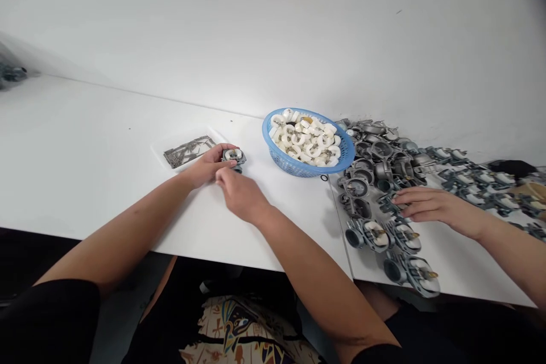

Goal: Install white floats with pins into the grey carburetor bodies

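My left hand [210,163] is wrapped round a small grey metal carburetor body [232,153] with a white float on top, just above the white table. Close against its near side is my right hand [241,193], with thumb and forefinger pinched together; anything between those fingertips is hidden. Just behind my left hand lies a white tray [160,154] holding many thin metal pins [187,151]. To the right of my hands stands a blue plastic basket [294,168] heaped with white ring-shaped floats [313,149].
A pile of grey carburetor bodies [381,151] fills the table's right part, with rows of float-fitted ones [420,273] in front. Another person's hand [443,210] touches one there. A black rubber ring [324,178] lies by the basket. Behind the table rises a white wall [239,28].
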Tool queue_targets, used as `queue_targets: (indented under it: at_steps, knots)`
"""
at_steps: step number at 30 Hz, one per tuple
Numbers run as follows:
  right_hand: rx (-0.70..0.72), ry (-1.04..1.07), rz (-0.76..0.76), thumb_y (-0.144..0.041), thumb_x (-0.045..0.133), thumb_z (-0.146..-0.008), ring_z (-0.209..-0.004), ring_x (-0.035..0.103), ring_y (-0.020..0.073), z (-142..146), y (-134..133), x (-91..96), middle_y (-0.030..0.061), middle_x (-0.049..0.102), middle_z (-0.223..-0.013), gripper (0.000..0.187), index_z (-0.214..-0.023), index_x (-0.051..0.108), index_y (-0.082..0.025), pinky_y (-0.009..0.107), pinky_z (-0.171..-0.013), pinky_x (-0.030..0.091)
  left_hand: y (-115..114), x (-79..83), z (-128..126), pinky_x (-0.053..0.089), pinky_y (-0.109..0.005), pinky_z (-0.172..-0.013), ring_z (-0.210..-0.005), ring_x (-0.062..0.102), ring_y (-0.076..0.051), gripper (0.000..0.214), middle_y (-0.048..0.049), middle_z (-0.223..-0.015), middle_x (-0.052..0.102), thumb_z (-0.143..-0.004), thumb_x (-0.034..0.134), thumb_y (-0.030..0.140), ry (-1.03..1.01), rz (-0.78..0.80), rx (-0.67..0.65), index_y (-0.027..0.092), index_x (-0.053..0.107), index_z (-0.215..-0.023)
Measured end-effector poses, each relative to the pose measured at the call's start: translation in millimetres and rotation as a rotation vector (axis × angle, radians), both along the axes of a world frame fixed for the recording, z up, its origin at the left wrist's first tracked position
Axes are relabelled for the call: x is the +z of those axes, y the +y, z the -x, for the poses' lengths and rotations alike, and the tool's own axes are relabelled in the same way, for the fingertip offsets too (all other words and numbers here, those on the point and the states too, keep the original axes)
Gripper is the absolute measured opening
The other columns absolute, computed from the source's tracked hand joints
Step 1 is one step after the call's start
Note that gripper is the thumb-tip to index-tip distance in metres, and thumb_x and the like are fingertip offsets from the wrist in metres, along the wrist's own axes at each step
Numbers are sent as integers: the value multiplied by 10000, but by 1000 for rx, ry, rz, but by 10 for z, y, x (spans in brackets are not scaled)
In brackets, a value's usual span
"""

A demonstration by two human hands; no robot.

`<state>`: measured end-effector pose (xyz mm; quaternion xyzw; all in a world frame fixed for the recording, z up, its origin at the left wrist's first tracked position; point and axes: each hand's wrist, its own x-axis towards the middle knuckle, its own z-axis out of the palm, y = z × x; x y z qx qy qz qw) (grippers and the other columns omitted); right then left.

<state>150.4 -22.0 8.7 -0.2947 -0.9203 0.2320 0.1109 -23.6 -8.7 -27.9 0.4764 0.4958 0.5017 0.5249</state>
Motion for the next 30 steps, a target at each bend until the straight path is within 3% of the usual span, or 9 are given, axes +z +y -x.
queue_targets:
  at_steps: [1, 4, 7, 9, 11, 13, 15, 18, 30]
  knots:
    - [-18, 25, 3, -331, -58, -1030, -1151, 605, 237, -242, 82, 109, 30, 645, -1153, 723, -1182, 624, -146, 394, -835, 490, 4, -2, -4, 510, -331, -761, -843, 612, -173, 632, -36, -996, 649, -703, 846, 424, 12, -9, 0, 234, 579, -1243]
    - [-80, 229, 48, -520, 298, -1014, -1035, 688, 263, -1546, 530, 437, -14, 701, -989, 503, -1076, 715, -246, 302, -653, 565, 20, 3, -9, 497, -318, -797, -915, 607, -183, 581, -38, -1035, 638, -727, 827, 419, 63, -51, -7, 228, 578, -1217]
    - [90, 297, 187, -479, 596, -911, -680, 713, 183, -2994, 1002, 674, -49, 696, -737, 277, -914, 768, -262, 209, -460, 541, 26, 24, -10, 491, -324, -844, -991, 594, -193, 531, -40, -1110, 632, -748, 815, 410, 81, -48, -7, 239, 584, -1195]
    - [175, 275, 218, -409, 782, -794, -506, 637, 129, -3390, 1112, 750, -59, 703, -676, 113, -825, 770, -301, 176, -379, 501, 23, 35, -12, 491, -329, -844, -985, 587, -191, 523, -36, -1121, 626, -746, 818, 404, 86, -44, 4, 249, 589, -1190]
    - [173, 318, 144, -501, 683, -869, -514, 637, 128, -3113, 1026, 724, -48, 677, -617, 307, -706, 738, -246, 183, -409, 494, 18, 40, -11, 492, -333, -837, -971, 582, -188, 519, -33, -1121, 621, -742, 822, 382, 76, -44, 6, 254, 588, -1186]
    - [38, 429, 30, -550, 343, -1019, -646, 679, 147, -2327, 830, 581, -17, 658, -645, 603, -811, 740, -147, 211, -504, 494, 17, 35, -6, 494, -331, -829, -965, 581, -185, 526, -32, -1118, 616, -737, 827, 350, 55, -43, -8, 255, 584, -1193]
    - [-103, 462, -41, -531, 262, -1050, -799, 694, 174, -1396, 640, 356, -2, 699, -782, 615, -955, 732, -146, 258, -601, 531, 20, 24, 2, 495, -324, -828, -967, 579, -179, 529, -29, -1112, 614, -736, 828, 327, 29, -45, -36, 255, 586, -1201]
    - [-117, 447, -42, -467, 532, -1010, -924, 673, 170, -432, 536, 15, 49, 716, -1045, 336, -1074, 697, -181, 305, -770, 576, 27, 9, 11, 491, -319, -818, -943, 580, -169, 524, -21, -1072, 620, -737, 829, 332, 6, -50, -55, 258, 594, -1200]
    - [-224, 637, -37, -200, 674, -889, -891, 728, 166, -270, 673, -379, -49, 764, -968, 153, -982, 767, -276, 261, -737, 573, 32, -9, 34, 490, -370, -834, -931, 613, -189, 557, -38, -1008, 650, -709, 861, 338, 0, -34, -74, 240, 620, -1202]
